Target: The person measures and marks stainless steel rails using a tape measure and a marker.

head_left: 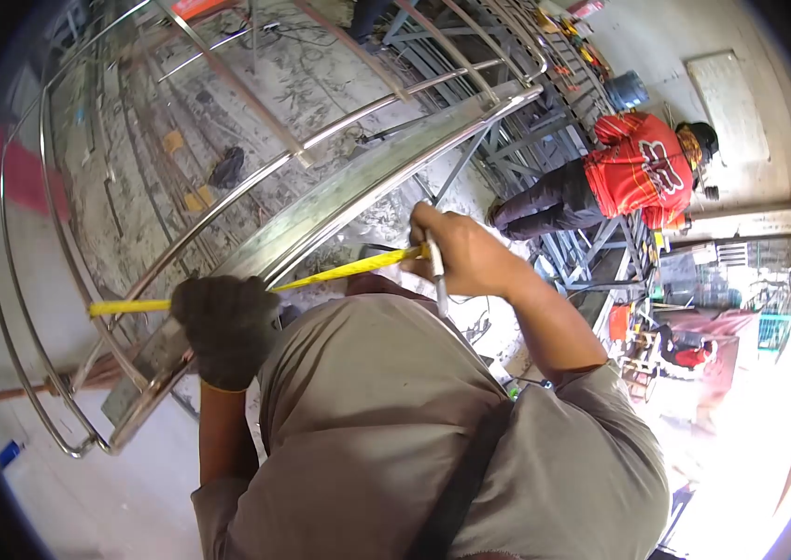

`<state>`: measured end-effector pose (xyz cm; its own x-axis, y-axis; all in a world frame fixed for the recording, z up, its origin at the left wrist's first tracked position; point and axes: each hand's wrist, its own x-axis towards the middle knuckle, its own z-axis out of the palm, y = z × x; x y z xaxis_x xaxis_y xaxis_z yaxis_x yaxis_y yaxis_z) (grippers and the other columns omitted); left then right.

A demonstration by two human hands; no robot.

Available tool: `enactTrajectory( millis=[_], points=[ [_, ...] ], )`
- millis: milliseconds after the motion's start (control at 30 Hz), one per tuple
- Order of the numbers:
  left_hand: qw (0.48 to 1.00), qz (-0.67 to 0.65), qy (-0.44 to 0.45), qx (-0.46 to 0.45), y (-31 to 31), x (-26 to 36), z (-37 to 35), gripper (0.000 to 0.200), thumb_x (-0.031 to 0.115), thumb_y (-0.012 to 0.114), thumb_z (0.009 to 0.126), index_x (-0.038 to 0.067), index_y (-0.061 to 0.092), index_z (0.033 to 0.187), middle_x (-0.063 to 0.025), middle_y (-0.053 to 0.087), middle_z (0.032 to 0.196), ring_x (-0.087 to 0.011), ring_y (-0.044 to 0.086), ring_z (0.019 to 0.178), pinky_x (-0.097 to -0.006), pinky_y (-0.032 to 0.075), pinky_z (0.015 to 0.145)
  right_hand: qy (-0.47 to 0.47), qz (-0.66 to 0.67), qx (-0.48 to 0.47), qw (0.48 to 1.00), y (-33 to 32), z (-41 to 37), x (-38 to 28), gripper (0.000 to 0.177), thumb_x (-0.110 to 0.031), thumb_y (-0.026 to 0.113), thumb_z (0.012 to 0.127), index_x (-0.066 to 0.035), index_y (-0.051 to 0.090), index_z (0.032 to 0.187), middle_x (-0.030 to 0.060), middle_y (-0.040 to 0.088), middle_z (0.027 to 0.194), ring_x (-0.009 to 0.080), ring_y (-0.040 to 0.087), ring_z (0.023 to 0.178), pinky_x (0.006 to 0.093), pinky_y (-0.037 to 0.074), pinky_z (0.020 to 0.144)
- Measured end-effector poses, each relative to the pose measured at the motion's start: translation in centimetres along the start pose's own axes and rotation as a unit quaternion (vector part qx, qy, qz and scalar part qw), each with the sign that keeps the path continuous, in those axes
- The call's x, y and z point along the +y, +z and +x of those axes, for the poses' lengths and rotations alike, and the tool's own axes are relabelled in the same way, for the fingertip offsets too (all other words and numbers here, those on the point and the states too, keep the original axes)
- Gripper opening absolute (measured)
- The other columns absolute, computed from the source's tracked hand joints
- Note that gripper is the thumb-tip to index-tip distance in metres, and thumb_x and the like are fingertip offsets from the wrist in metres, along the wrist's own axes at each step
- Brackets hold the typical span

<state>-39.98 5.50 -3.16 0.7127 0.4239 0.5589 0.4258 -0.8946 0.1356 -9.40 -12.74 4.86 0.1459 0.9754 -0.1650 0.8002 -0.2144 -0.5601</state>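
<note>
A yellow tape measure blade stretches across a curved frame of shiny metal tubes. My left hand, in a dark glove, is closed around the blade beside the lower tubes, and a length of blade sticks out past it to the left. My bare right hand grips the other end of the blade, fingers bent. A slim white pen-like stick also sits in that hand, pointing down. The tape's case does not show. A flat metal bar runs along the frame just beyond my hands.
A person in a red shirt stands at the right by racks of metal stock. Farther off is another person in red. A blue bucket stands near the wall. Dark scraps lie on the stained floor.
</note>
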Motion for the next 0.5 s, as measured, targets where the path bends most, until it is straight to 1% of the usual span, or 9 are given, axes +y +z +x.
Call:
enactTrajectory(
  millis=[67, 133, 167, 200, 267, 300, 400, 433, 500],
  points=[
    [0.996, 0.089, -0.002, -0.031, 0.0, -1.5, 1.1, 0.020, 0.030, 0.083, 0.082, 0.022, 0.067, 0.093, -0.0011, 0.057, 0.088, -0.0247, 0.061, 0.090, -0.0483, 0.047, 0.093, 0.045, -0.010, 0.012, 0.999, -3.1, -1.0, 3.5, 0.041, -0.018, 0.090, 0.091, -0.005, 0.054, 0.104, 0.0143, 0.072, 0.091, 0.0378, 0.074, 0.083, 0.0458, 0.056, 0.077],
    [0.990, 0.140, -0.006, -0.015, 0.5, -3.1, 2.4, 0.017, 0.023, 0.082, 0.086, 0.020, 0.070, 0.098, -0.0024, 0.064, 0.095, -0.0259, 0.065, 0.098, -0.0463, 0.049, 0.098, 0.059, 0.002, 0.050, 0.997, -6.3, -2.3, 9.0, 0.039, -0.016, 0.088, 0.090, -0.004, 0.056, 0.109, 0.0202, 0.071, 0.088, 0.0438, 0.074, 0.088, 0.0511, 0.055, 0.077],
    [0.986, 0.166, -0.009, -0.007, 0.8, -3.9, 2.9, 0.017, 0.020, 0.081, 0.088, 0.019, 0.071, 0.101, -0.0030, 0.067, 0.098, -0.0265, 0.067, 0.102, -0.0454, 0.050, 0.100, 0.078, -0.013, 0.062, 0.995, -8.5, -2.8, 11.2, 0.039, -0.016, 0.088, 0.090, -0.004, 0.055, 0.107, 0.0192, 0.072, 0.088, 0.0418, 0.074, 0.087, 0.0496, 0.055, 0.078],
    [0.986, 0.166, -0.004, -0.029, 1.4, -4.5, 3.4, 0.018, 0.018, 0.080, 0.090, 0.017, 0.071, 0.106, -0.0044, 0.068, 0.101, -0.0279, 0.067, 0.104, -0.0465, 0.051, 0.103, 0.098, -0.028, 0.072, 0.992, -10.6, -3.5, 13.5, 0.038, -0.016, 0.088, 0.091, -0.004, 0.055, 0.105, 0.0183, 0.072, 0.089, 0.0398, 0.074, 0.087, 0.0482, 0.055, 0.079],
    [0.983, 0.169, 0.006, -0.072, 2.5, -5.4, 4.5, 0.023, 0.015, 0.078, 0.093, 0.015, 0.072, 0.115, -0.0070, 0.071, 0.107, -0.0306, 0.068, 0.108, -0.0488, 0.051, 0.109, 0.088, 0.024, 0.110, 0.990, -14.5, -4.7, 18.0, 0.030, -0.012, 0.084, 0.095, -0.004, 0.056, 0.104, 0.0160, 0.074, 0.089, 0.0361, 0.075, 0.087, 0.0458, 0.056, 0.079],
    [0.981, 0.162, -0.003, -0.107, 2.9, -5.0, 5.4, 0.026, 0.011, 0.077, 0.094, 0.011, 0.073, 0.120, -0.0105, 0.072, 0.111, -0.0353, 0.067, 0.109, -0.0538, 0.051, 0.107, 0.084, 0.018, 0.117, 0.989, -16.3, -5.2, 20.1, 0.029, -0.012, 0.083, 0.096, -0.004, 0.056, 0.102, 0.0165, 0.074, 0.089, 0.0365, 0.074, 0.086, 0.0456, 0.056, 0.078],
    [0.980, 0.160, -0.021, -0.112, 5.5, -1.5, 9.9, 0.031, 0.007, 0.075, 0.092, 0.010, 0.072, 0.123, -0.0102, 0.071, 0.110, -0.0354, 0.065, 0.105, -0.0534, 0.050, 0.101, 0.095, -0.006, 0.134, 0.986, -20.9, -5.4, 25.6, 0.027, -0.014, 0.083, 0.096, -0.004, 0.057, 0.098, 0.0174, 0.072, 0.087, 0.0392, 0.073, 0.084, 0.0461, 0.055, 0.076],
    [0.987, 0.142, -0.003, -0.076, 6.6, 0.4, 11.9, 0.031, 0.008, 0.075, 0.092, 0.009, 0.071, 0.123, -0.0118, 0.070, 0.108, -0.0359, 0.064, 0.103, -0.0543, 0.049, 0.098, 0.101, -0.015, 0.139, 0.985, -22.3, -5.2, 27.4, 0.028, -0.014, 0.083, 0.096, -0.004, 0.058, 0.097, 0.0176, 0.071, 0.086, 0.0403, 0.072, 0.083, 0.0464, 0.054, 0.075],
    [0.988, 0.123, 0.004, -0.094, 9.2, 4.9, 16.3, 0.031, 0.009, 0.075, 0.094, 0.010, 0.071, 0.124, -0.0122, 0.071, 0.110, -0.0379, 0.064, 0.106, -0.0527, 0.050, 0.098, 0.061, -0.024, 0.135, 0.989, -24.3, -4.7, 30.3, 0.028, -0.016, 0.084, 0.096, -0.004, 0.059, 0.096, 0.0183, 0.070, 0.084, 0.0430, 0.070, 0.082, 0.0487, 0.053, 0.074]
  ],
)
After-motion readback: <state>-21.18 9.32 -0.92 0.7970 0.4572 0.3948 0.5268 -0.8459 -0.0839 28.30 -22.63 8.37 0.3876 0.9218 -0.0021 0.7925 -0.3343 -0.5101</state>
